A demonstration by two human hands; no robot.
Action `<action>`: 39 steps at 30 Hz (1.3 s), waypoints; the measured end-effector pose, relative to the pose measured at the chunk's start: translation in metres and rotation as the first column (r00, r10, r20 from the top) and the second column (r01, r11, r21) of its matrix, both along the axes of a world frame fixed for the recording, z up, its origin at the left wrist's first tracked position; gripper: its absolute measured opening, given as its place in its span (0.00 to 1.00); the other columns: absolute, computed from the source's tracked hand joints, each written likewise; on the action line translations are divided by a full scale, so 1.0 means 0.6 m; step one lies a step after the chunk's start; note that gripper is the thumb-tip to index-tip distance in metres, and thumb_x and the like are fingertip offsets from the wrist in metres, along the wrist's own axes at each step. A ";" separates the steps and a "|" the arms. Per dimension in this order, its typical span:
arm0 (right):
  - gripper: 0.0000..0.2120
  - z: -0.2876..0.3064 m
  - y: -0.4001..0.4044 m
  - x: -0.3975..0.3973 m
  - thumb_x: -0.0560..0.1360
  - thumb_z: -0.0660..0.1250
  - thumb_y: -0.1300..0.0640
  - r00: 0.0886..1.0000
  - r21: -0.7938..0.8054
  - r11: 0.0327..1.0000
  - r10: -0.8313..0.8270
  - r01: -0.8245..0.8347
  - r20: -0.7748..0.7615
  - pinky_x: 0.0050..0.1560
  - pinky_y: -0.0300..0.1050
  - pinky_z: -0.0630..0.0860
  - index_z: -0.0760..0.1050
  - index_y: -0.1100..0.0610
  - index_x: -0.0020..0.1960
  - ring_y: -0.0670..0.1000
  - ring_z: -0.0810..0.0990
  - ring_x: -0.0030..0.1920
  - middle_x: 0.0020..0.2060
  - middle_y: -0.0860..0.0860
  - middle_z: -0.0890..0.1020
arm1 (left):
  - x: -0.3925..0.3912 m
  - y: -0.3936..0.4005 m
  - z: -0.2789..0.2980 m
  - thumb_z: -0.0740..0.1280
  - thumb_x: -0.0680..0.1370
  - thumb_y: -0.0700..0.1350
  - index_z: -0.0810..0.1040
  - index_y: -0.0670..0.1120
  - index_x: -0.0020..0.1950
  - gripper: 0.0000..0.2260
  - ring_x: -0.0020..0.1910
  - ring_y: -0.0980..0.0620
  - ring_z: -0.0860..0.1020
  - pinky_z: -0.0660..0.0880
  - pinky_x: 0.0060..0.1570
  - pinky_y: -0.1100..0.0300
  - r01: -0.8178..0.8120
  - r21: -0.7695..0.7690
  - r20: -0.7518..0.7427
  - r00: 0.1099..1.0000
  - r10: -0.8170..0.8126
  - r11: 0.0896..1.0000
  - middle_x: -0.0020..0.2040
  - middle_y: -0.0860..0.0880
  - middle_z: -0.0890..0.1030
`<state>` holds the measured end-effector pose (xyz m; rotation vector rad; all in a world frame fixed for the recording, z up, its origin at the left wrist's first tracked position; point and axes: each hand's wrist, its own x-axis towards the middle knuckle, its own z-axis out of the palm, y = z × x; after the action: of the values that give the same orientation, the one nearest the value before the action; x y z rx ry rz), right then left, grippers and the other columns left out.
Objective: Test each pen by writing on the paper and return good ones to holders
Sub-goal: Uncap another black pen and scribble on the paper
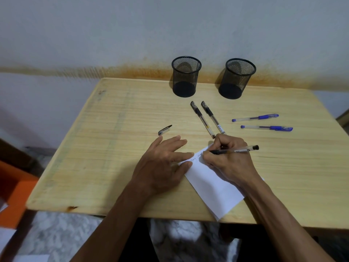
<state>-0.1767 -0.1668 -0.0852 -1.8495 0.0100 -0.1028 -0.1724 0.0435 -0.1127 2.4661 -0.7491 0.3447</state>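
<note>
Writing is under way in the head view: my right hand pinches a black pen, tip on the paper, while my left hand lies flat, fingers spread, pinning the sheet's left edge. To do this well I'd keep that press firm and draw a few even strokes, judging ink flow. Its cap lies apart on the table. Two black pens and two blue pens wait before both empty holders. Handwriting shows, illegible; a barrel label is too small to read.
</note>
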 end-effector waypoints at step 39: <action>0.09 0.019 -0.025 -0.001 0.75 0.68 0.74 0.993 0.453 0.884 -0.095 0.119 -0.075 0.34 0.45 0.78 0.74 0.65 0.39 0.50 0.78 0.29 0.26 0.54 0.79 | -0.008 -0.014 0.020 0.73 0.75 0.46 0.85 0.48 0.49 0.05 0.52 0.53 0.80 0.77 0.52 0.52 -0.230 -0.181 0.049 0.969 0.242 0.956 0.49 0.54 0.85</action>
<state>-0.1776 -0.1818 -0.0739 -1.3761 0.1605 -0.1189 -0.1774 0.0353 -0.1008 2.3888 -0.4301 0.5646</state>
